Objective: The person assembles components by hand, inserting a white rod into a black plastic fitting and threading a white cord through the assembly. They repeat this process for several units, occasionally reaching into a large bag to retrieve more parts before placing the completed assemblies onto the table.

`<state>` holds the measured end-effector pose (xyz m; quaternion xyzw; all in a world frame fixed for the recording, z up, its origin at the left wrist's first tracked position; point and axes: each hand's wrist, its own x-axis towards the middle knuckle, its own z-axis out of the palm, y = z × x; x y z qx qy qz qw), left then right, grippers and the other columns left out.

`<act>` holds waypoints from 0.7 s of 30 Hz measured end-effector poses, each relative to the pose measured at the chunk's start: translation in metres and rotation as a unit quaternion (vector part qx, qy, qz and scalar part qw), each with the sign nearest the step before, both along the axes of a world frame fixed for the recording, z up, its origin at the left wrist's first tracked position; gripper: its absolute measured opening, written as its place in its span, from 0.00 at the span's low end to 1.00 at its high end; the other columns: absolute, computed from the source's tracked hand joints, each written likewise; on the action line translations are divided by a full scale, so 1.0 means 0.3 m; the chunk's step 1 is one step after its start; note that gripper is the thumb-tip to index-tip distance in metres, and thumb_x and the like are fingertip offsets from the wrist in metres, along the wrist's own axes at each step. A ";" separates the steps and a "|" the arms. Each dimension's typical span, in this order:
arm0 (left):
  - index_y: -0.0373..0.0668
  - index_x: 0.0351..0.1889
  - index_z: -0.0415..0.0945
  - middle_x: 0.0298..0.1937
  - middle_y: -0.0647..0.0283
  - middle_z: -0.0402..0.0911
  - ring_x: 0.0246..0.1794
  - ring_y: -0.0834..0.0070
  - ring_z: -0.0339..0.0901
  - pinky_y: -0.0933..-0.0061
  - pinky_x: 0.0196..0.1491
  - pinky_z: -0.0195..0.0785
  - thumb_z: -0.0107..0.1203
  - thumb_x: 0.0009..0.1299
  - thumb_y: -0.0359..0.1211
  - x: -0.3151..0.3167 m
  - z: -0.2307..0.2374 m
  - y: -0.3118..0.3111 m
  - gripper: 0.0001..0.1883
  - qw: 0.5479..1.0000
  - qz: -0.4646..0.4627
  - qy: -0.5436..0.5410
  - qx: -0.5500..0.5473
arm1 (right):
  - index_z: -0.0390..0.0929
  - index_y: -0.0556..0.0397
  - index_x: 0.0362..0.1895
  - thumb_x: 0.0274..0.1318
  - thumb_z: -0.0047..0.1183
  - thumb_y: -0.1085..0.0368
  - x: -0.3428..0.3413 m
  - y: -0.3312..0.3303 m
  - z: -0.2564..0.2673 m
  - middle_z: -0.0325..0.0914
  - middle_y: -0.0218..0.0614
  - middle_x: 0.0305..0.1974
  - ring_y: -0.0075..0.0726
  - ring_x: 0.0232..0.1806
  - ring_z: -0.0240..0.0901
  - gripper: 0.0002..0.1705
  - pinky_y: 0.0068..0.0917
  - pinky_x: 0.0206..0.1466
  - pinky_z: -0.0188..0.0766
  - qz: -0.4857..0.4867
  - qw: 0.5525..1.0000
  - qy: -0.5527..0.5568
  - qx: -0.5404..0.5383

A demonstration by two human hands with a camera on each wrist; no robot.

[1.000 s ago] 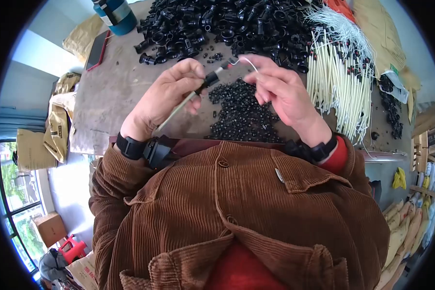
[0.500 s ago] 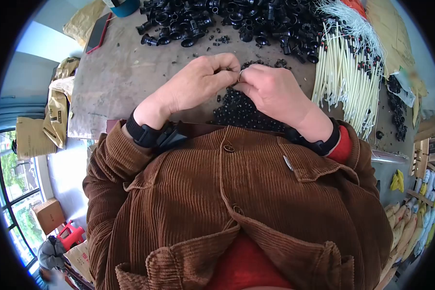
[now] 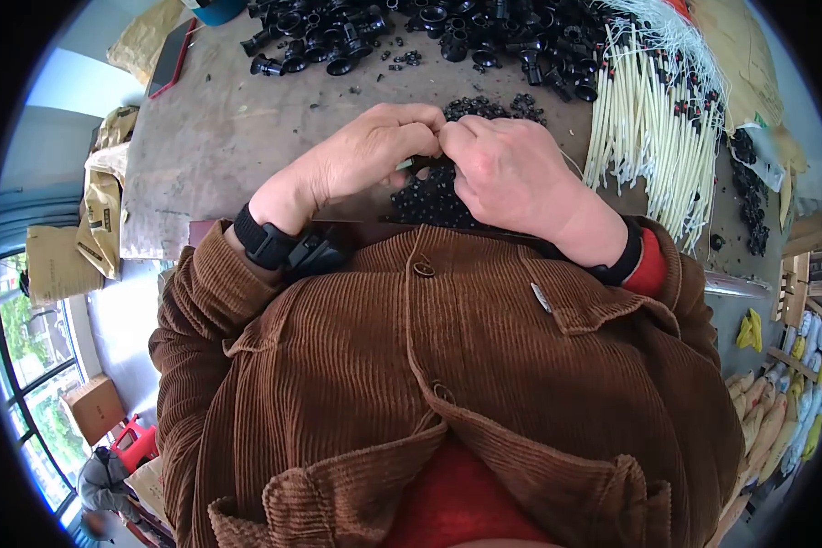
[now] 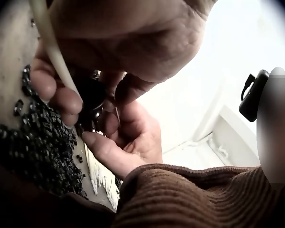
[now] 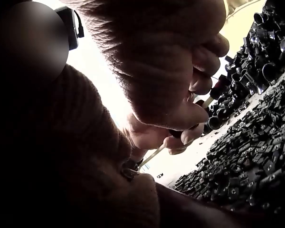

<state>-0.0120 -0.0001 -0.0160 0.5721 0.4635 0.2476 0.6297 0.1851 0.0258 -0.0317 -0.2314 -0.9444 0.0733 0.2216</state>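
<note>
My hands meet fingertip to fingertip over the table. The left hand (image 3: pixel 361 151) grips a black plastic fitting (image 4: pixel 91 95) with a pale tube (image 4: pixel 57 52) running out of it under the palm. From the other side, the curled thumb and fingers of my right hand (image 3: pixel 511 169) pinch the fitting's far end. A thin white string (image 4: pixel 117 114) shows between the right fingers. In the head view the knuckles hide most of the fitting. Just below both hands lies a heap of small black parts (image 3: pixel 438 203).
Black flared fittings (image 3: pixel 338 41) are piled along the back of the table (image 3: pixel 219 119). To the right lies a bundle of pale tubes (image 3: pixel 648 128) with white strings. A red-edged phone (image 3: pixel 171 59) sits at the back left.
A second ago the hands were apart, the right holding the white string beside the tubed fitting in the left. They came together, and the right fingers now work at the fitting.
</note>
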 end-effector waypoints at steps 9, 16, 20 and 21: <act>0.38 0.34 0.72 0.27 0.69 0.72 0.20 0.86 0.64 0.85 0.23 0.55 0.46 0.66 0.29 -0.026 -0.013 -0.009 0.05 0.998 -0.031 -0.043 0.015 | 0.74 0.54 0.37 0.51 0.58 0.71 0.040 -0.033 0.020 0.72 0.35 0.23 0.37 0.22 0.70 0.08 0.30 0.27 0.68 -0.008 0.976 0.115 -0.183; 0.37 0.33 0.73 0.26 0.71 0.72 0.18 0.88 0.62 0.86 0.20 0.52 0.61 0.60 0.26 -0.026 -0.005 -0.051 0.07 0.988 -0.046 -0.094 -0.115 | 0.79 0.55 0.35 0.53 0.58 0.74 0.069 -0.048 0.029 0.74 0.33 0.28 0.30 0.25 0.70 0.05 0.22 0.29 0.68 0.039 0.952 0.244 -0.184; 0.36 0.37 0.76 0.25 0.73 0.73 0.21 0.88 0.64 0.86 0.23 0.56 0.61 0.62 0.29 -0.059 -0.032 -0.054 0.09 0.993 -0.106 -0.038 -0.025 | 0.79 0.56 0.34 0.51 0.59 0.75 0.063 -0.060 0.026 0.74 0.35 0.32 0.29 0.29 0.71 0.05 0.21 0.31 0.68 0.084 0.947 0.269 -0.153; 0.36 0.39 0.76 0.26 0.72 0.74 0.21 0.88 0.64 0.86 0.25 0.58 0.61 0.62 0.30 -0.075 -0.023 -0.056 0.10 0.995 -0.090 -0.043 -0.031 | 0.78 0.56 0.34 0.51 0.59 0.75 0.064 -0.061 0.021 0.74 0.36 0.33 0.30 0.30 0.72 0.05 0.21 0.32 0.68 0.094 0.952 0.253 -0.143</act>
